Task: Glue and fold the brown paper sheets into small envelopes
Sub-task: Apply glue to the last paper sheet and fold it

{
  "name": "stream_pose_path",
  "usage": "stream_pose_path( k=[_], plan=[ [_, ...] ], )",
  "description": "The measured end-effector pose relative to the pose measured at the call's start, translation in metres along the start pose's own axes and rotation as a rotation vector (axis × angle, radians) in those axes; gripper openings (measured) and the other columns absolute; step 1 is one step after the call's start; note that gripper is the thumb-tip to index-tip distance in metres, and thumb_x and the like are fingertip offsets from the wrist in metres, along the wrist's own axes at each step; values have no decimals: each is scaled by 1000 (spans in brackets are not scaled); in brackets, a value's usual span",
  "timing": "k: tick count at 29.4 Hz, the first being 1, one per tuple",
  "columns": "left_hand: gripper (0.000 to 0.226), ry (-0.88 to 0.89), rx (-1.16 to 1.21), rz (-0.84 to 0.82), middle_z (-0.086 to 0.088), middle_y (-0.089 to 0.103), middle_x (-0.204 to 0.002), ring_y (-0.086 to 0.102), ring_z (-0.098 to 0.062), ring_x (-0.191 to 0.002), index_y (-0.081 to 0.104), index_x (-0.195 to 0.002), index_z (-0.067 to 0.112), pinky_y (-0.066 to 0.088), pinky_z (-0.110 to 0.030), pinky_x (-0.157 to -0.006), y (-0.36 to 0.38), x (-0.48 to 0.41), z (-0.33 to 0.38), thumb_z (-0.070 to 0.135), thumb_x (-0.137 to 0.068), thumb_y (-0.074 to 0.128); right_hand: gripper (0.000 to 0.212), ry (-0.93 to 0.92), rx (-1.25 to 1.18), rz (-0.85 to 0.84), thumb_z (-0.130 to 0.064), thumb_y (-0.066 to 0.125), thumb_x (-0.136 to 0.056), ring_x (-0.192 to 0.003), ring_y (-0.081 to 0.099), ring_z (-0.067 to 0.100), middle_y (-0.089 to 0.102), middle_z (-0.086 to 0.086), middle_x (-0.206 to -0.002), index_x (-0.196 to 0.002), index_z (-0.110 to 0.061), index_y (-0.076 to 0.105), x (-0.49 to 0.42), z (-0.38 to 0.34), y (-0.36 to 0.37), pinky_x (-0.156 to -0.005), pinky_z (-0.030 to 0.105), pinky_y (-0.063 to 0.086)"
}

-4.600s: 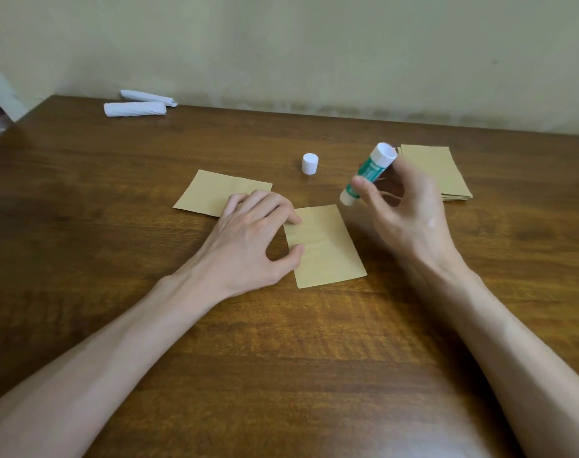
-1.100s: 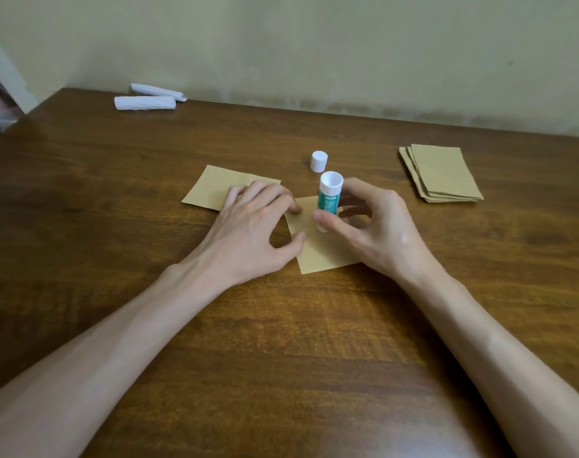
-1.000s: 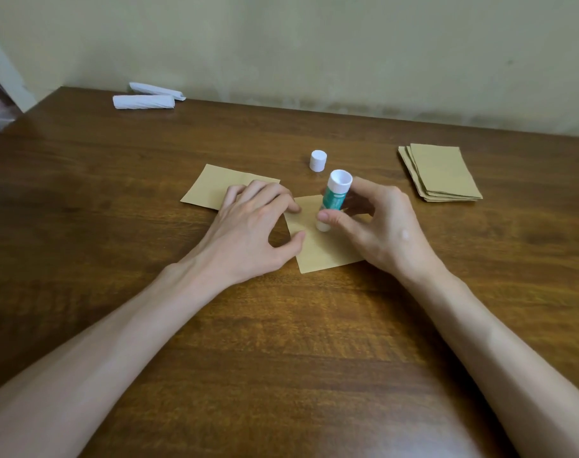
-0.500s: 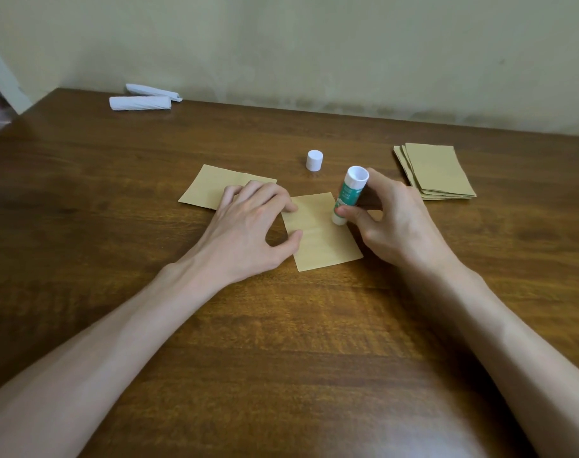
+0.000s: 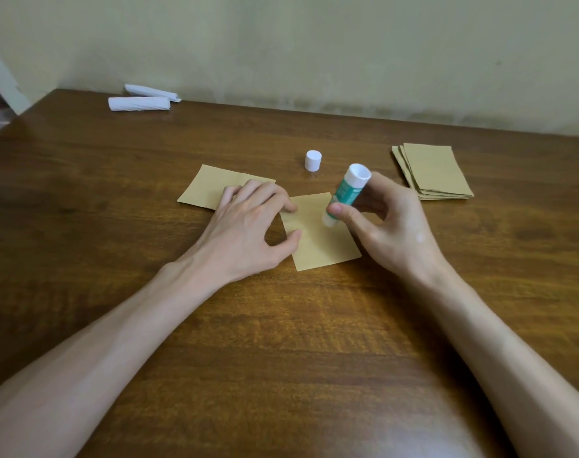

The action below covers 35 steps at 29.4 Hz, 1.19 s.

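Note:
A small brown paper sheet (image 5: 321, 239) lies flat in the middle of the wooden table (image 5: 281, 342). My left hand (image 5: 248, 226) rests on its left edge, fingertips and thumb pressing it down. My right hand (image 5: 390, 229) grips a green and white glue stick (image 5: 346, 193), tilted with its lower end touching the sheet near the upper right. The glue stick's white cap (image 5: 313, 161) stands behind the sheet. A second brown sheet (image 5: 212, 190) lies partly under my left hand. A stack of brown sheets (image 5: 433, 171) sits at the right.
Two folded white paper pieces (image 5: 139, 103) lie at the far left by the wall. The table's back edge meets the wall; its left corner is near the white pieces.
The glue stick has slid across the top of the sheet, to the right and then a little back left. My left hand has stayed pressing the sheet.

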<state>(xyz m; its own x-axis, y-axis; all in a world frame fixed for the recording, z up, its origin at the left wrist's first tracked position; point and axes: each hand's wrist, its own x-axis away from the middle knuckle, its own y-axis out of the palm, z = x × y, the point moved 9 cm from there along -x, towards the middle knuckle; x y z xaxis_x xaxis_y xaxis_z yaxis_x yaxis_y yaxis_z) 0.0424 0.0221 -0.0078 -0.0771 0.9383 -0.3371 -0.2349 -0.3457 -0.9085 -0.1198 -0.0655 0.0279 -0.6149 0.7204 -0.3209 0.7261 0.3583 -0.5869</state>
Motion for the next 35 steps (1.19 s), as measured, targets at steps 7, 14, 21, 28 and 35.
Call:
stream_pose_path(
  k=[7, 14, 21, 28, 35],
  plan=[
    [53, -5, 7, 0, 15, 56, -128, 45, -10, -129, 64, -123, 28, 29, -34, -107, -1, 0, 0, 64, -92, 43, 24, -9, 56, -63, -28, 78, -96, -102, 69, 0, 73, -15, -106, -116, -19, 69, 0, 1, 18, -89, 17, 55],
    [51, -6, 4, -5, 15, 56, -129, 44, -10, -130, 64, -123, 28, 27, -33, -107, -1, -1, 0, 63, -92, 44, 24, -1, 88, -111, -30, 78, -95, -108, 71, 1, 77, -13, -109, -116, -23, 70, -3, 4, 20, -99, 32, 59],
    [51, -16, 12, -7, 14, 56, -131, 43, -10, -131, 64, -124, 29, 28, -34, -108, -1, -1, 0, 63, -91, 45, 33, -9, 122, -57, -44, 82, -88, -97, 72, 2, 76, -13, -102, -111, -22, 71, -1, 2, 11, -87, 29, 62],
    [54, -14, -3, -6, 16, 55, -130, 43, -9, -129, 62, -125, 29, 27, -33, -107, 0, -1, 1, 65, -91, 42, 25, 34, 203, -18, -33, 80, -93, -101, 71, 4, 75, -12, -106, -113, -23, 70, 3, 8, 1, -93, 29, 59],
    [48, -10, -4, 5, 19, 54, -129, 43, -7, -128, 61, -123, 30, 23, -28, -104, 2, 0, 0, 63, -92, 45, 24, 73, 236, 9, -31, 80, -93, -93, 67, -1, 72, -13, -104, -113, -23, 70, 4, 11, -6, -79, 1, 46]
  ],
)
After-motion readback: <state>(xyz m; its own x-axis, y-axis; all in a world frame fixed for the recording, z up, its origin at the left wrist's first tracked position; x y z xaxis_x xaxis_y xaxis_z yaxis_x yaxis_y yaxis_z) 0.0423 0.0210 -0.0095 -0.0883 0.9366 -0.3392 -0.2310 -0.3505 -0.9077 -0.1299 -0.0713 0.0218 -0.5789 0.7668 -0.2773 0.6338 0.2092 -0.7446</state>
